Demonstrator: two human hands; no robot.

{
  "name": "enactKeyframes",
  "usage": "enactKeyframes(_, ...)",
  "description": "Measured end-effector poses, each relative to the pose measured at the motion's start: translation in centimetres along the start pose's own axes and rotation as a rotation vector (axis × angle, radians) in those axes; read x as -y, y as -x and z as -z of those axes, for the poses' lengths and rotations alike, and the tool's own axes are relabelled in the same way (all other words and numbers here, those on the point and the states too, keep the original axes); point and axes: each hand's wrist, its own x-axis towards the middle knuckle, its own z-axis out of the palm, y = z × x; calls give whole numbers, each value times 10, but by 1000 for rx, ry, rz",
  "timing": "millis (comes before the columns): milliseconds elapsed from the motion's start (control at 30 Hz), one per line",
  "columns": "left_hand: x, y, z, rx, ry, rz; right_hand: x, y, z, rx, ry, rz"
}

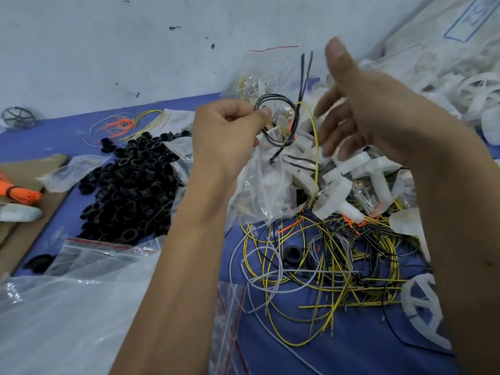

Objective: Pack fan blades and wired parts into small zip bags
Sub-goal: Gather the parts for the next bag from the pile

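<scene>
Left hand (227,131): raised mid-frame, fingers curled, pinching a coil of black wires (276,115) w/ a clear zip bag (259,182) hanging below it; bag looks crumpled, contents can't be made out. One yellow wire (315,147) arcs from the coil down to the pile. Right hand (370,115): raised just right of the coil, fingers spread & relaxed, holding nothing, slightly blurred. Blue work surface (351,345) below. Loose wire tangle (319,269), yellow/black/white/orange, centre-right, w/ one black ring (292,253) lying in it. White plastic fan parts (351,171) heaped beyond the tangle, under the right hand; more white fan wheels (479,96) far right, against bagged stock. Heap of black rings (130,185) left of centre. Small wire bunch, orange & yellow (127,125), behind that heap. Empty zip bags w/ red seal strip (102,253) near-left, large clear plastic sheet (67,320) in front. Cardboard (29,212) at left edge, w/ orange bundle (16,190) on it. Black fan wheel (20,117) far left by the wall.
</scene>
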Motion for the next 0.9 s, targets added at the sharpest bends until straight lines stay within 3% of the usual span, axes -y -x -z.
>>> enactKeyframes(67,3,-2,-1,-52,-40,-43,-1,2,-3,166,113,-95)
enactKeyframes(133,6,-4,-2,-71,-116,-86,-3,3,-6,276,229,-69)
enactKeyframes(233,14,-5,-3,-12,-297,-111,-4,2,-4,272,262,-11)
enactKeyframes(400,20,-7,4,354,-588,-120,-7,-1,8,-172,135,62)
enactKeyframes(467,18,-6,8,431,-540,-120,-12,-3,10,-320,281,43)
enactKeyframes(567,17,-5,12,368,-316,-85,-16,-6,9,-428,628,-36)
enactKeyframes(667,15,-6,12,262,-222,-66,-3,-6,8,-584,646,197)
enactKeyframes(700,14,-6,11,252,-212,-59,2,-5,7,-559,551,279)
enactKeyframes(767,12,-4,9,258,-189,-45,9,0,1,-323,342,317)
enactKeyframes(833,12,-3,7,260,-173,-32,9,3,-8,-74,394,278)
enactKeyframes(900,11,-2,6,246,-166,-14,4,2,-12,-3,476,286)
